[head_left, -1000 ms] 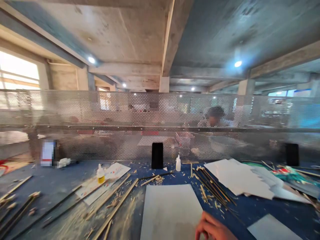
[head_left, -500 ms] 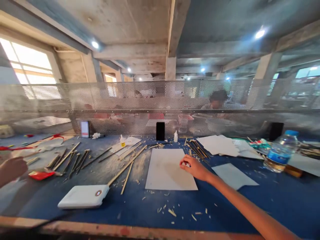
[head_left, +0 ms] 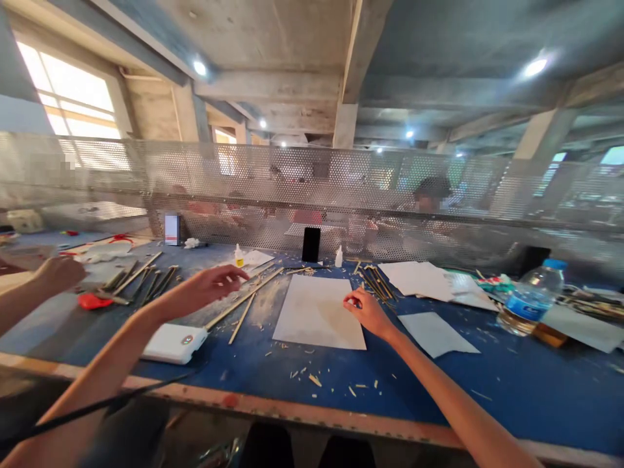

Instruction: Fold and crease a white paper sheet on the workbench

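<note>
A white sheet of paper point(head_left: 312, 318) lies flat on the blue table. Over its right edge is my right hand point(head_left: 368, 312), thumb and fingers brought together in a pinch; whatever is between them, if anything, is too small to make out. My left hand point(head_left: 219, 283) reaches in from the left above some thin wooden sticks point(head_left: 244, 317), its fingers loosely stretched and apart, nothing seen in them. Below that forearm sits a white power bank point(head_left: 173, 344), partly covered by the arm. Small wood scraps point(head_left: 315, 379) are scattered in front of the sheet.
Two small glue bottles point(head_left: 338, 257) and a black phone point(head_left: 311, 244) stand at the back, before a perforated metal screen point(head_left: 273, 188). Paper sheets point(head_left: 419, 281) and a water bottle point(head_left: 529, 299) are on the right. At far left is another person's hand point(head_left: 61, 274).
My left hand has come into view from the left, over the sticks. The view has tilted down a little. My right hand stays pinched over the sheet's right side.
</note>
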Tool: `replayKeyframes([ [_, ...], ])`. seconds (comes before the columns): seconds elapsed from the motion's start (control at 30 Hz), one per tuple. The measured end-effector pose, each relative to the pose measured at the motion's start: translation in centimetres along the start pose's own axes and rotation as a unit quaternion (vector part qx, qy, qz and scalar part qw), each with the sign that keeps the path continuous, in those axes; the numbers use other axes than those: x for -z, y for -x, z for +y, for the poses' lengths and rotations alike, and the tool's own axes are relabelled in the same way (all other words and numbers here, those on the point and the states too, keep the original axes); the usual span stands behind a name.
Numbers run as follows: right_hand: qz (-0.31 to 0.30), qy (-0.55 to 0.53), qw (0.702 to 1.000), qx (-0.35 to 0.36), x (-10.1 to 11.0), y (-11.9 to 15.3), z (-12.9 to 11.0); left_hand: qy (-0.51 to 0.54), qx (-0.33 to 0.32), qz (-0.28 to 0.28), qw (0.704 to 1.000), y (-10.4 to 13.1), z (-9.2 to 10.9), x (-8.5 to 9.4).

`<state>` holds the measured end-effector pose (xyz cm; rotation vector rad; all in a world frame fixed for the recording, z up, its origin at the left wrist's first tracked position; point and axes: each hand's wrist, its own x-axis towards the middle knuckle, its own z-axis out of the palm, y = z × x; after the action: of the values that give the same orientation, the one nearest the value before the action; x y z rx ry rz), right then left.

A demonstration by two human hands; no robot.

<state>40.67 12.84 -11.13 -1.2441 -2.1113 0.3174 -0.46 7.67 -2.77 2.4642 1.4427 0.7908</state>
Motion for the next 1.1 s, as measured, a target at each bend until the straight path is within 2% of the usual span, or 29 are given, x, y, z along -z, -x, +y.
replayKeyframes([
  [0.07,0.006,-0.001,1.000,-0.004,-0.1,0.0,-0.2,0.051,-0.056,-0.054,0.996,-3.8,0.4,-1.7],
  [0.17,0.004,-0.002,1.000,-0.013,-0.1,0.1,-0.2,0.074,-0.097,-0.150,0.981,-8.7,0.6,-5.8],
  [0.27,0.002,0.004,1.000,-0.022,0.0,0.2,0.3,0.088,-0.098,-0.243,0.961,-11.0,-0.3,-9.7],
  [0.3,0.004,0.009,1.000,-0.024,0.1,0.2,0.5,0.091,-0.101,-0.249,0.959,-11.3,-0.7,-10.7],
  [0.43,0.003,0.030,0.999,-0.031,0.1,0.2,1.1,0.089,-0.120,-0.209,0.966,-10.8,-2.0,-13.3],
  [0.57,-0.021,0.038,0.998,-0.043,-0.2,0.2,1.0,0.055,-0.152,-0.202,0.966,-9.9,-1.9,-14.4],
  [0.67,-0.038,0.040,0.998,-0.043,-0.4,0.1,0.9,0.061,-0.143,-0.196,0.968,-9.6,-1.6,-14.6],
  [0.83,-0.025,0.071,0.996,-0.054,-0.6,0.0,0.9,0.083,-0.127,-0.199,0.968,-9.6,-1.8,-14.5],
  [0.97,-0.066,0.026,0.997,-0.029,-0.9,0.0,0.9,0.084,-0.126,-0.194,0.969,-9.7,-1.9,-14.5],
  [1.1,-0.035,0.048,0.997,-0.047,-0.6,-0.1,1.2,0.074,-0.141,-0.191,0.969,-9.7,-2.0,-14.5],
])
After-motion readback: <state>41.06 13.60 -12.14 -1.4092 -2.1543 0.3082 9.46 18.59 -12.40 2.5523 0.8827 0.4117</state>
